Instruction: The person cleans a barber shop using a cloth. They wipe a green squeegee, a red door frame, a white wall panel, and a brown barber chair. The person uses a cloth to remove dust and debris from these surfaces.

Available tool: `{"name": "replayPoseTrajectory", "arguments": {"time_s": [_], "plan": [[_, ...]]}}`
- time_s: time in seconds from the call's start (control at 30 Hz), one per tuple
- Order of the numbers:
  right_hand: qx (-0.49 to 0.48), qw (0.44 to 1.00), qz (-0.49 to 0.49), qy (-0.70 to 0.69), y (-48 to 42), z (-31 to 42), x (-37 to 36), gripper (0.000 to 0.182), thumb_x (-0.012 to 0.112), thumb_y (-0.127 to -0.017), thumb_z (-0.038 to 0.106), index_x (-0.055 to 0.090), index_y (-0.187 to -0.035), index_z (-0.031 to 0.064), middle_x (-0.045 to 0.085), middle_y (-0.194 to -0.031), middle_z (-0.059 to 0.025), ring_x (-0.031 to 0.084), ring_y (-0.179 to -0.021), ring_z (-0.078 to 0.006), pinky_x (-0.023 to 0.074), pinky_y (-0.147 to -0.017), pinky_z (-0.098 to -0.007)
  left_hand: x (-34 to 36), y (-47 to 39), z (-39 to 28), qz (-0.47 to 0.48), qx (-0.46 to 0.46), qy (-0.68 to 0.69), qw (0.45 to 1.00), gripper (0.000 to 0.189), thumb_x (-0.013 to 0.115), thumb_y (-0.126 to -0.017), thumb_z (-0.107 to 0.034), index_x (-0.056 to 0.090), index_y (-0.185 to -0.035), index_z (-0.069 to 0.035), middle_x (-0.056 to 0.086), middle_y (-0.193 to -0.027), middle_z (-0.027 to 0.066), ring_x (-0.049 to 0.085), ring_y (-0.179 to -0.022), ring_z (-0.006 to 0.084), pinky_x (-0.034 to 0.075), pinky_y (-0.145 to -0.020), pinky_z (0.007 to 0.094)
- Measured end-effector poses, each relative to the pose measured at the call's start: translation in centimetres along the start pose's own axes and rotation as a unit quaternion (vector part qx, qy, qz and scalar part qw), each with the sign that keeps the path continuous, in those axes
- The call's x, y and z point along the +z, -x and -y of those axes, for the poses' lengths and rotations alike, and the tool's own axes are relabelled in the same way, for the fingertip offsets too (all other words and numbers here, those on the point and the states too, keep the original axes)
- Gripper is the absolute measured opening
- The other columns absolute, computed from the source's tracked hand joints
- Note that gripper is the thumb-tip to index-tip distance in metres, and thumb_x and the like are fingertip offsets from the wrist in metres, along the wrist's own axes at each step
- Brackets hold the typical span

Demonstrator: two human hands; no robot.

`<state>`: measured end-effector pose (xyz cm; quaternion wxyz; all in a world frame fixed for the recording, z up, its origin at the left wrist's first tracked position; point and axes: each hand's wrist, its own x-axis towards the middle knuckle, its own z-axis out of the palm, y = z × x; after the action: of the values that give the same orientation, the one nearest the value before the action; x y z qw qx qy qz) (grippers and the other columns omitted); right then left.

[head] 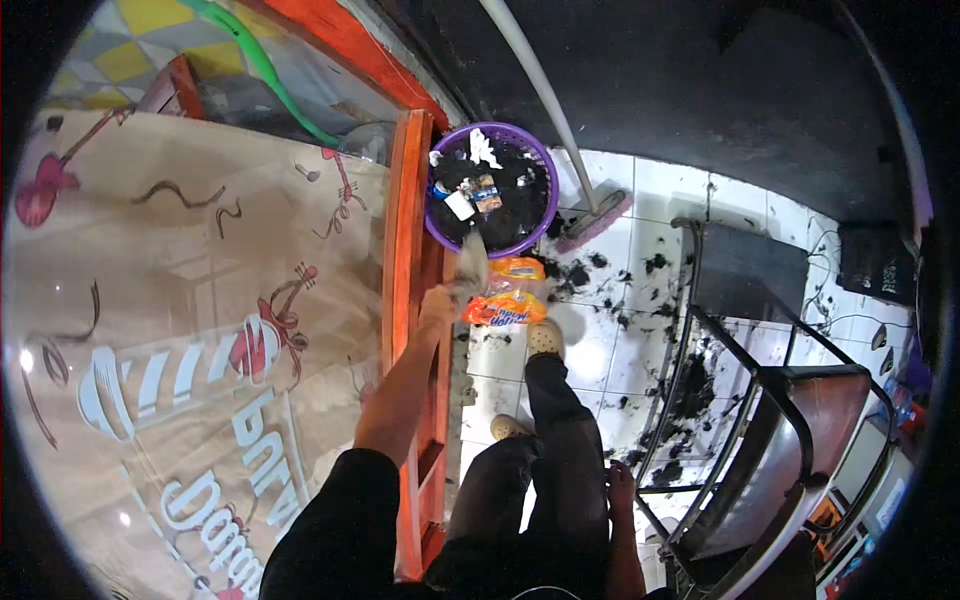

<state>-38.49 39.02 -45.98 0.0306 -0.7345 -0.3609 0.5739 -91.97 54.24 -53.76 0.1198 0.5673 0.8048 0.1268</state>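
My left hand (452, 294) reaches forward over an orange-red frame edge, towards a purple plastic basket (553, 196). Motion blurs its fingers, and a greyish smear at their tips cannot be made out as fingers or a held thing. Dark hair clippings fill much of the basket. On them lie crumpled white tissue (482, 148), a small printed packet (487, 195) and a white piece (459, 205). Crumpled orange plastic packaging (506, 308) with writing lies on the floor just below the basket. My right hand (620, 484) hangs beside my right leg, its grip unclear.
A broom (596, 221) with pinkish bristles leans by the dark wall (675, 90). Hair clippings (694, 382) litter the white tiles (581, 352). A metal-framed chair (795, 427) stands at right. An orange-red wooden frame (405, 262) borders the printed panel (225, 285) at left.
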Motion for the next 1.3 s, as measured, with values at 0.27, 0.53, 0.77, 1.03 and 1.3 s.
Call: {"name": "replayPoseTrajectory", "arguments": {"time_s": [0.27, 0.53, 0.77, 1.03, 1.3], "plan": [[0.044, 0.993, -0.064, -0.088, 3.7, -9.9, -0.2, 0.031, 0.054, -0.097, 0.023, 0.058, -0.120, 0.0030, 0.067, -0.095, -0.0103, 0.068, -0.080, -0.0192, 0.0536, -0.064, -0.0304, 6.6, 12.1, -1.0, 0.069, -0.310, 0.182, 0.931, 0.046, 0.054, -0.086, -0.006, 0.051, -0.131, 0.002, 0.058, -0.124, 0.0257, 0.056, -0.118, 0.0363, 0.046, -0.098, 0.0425], [-0.111, 0.944, -0.182, 0.252, 11.5, -21.8, -4.6, 0.022, 0.065, -0.085, 0.021, 0.067, -0.097, 0.0029, 0.068, -0.087, -0.0210, 0.067, -0.083, -0.0358, 0.0531, -0.074, -0.0446, 3.8, 22.8, -1.9, 0.157, -0.427, 0.279, 0.845, 0.036, 0.052, -0.079, -0.004, 0.067, -0.112, -0.002, 0.068, -0.109, 0.0219, 0.064, -0.107, 0.0261, 0.051, -0.087, 0.0361], [-0.317, 0.925, -0.175, 0.113, 16.9, -8.6, -5.0, 0.021, 0.058, -0.092, 0.016, 0.065, -0.108, 0.0049, 0.068, -0.086, -0.0155, 0.067, -0.078, -0.0262, 0.0511, -0.071, -0.0373, -20.6, 23.8, -18.2, 0.027, -0.202, 0.763, 0.614, 0.038, 0.049, -0.102, -0.026, 0.052, -0.133, -0.004, 0.059, -0.129, 0.0091, 0.057, -0.119, 0.0234, 0.046, -0.102, 0.0413], [-0.203, 0.783, 0.353, -0.469, 31.7, 21.7, -5.2, 0.076, 0.040, -0.096, 0.062, 0.034, -0.147, 0.0069, 0.042, -0.145, -0.0166, 0.042, -0.132, -0.0308, 0.0366, -0.108, -0.0500, -43.8, 27.8, -33.2, 0.043, -0.038, 0.882, 0.468, 0.050, 0.045, -0.102, -0.036, 0.038, -0.143, -0.008, 0.049, -0.141, 0.0145, 0.049, -0.130, 0.0321, 0.042, -0.107, 0.0503], [-0.267, 0.505, 0.591, -0.570, 41.0, 30.4, -8.9, 0.100, 0.034, -0.083, 0.083, 0.035, -0.147, 0.0061, 0.039, -0.150, -0.0136, 0.038, -0.136, -0.0322, 0.0266, -0.114, -0.0531, -46.0, 30.9, -34.6, 0.027, -0.001, 0.891, 0.453, 0.054, 0.043, -0.102, -0.038, 0.036, -0.145, -0.006, 0.046, -0.145, 0.0144, 0.046, -0.132, 0.0315, 0.040, -0.108, 0.0507]]}}
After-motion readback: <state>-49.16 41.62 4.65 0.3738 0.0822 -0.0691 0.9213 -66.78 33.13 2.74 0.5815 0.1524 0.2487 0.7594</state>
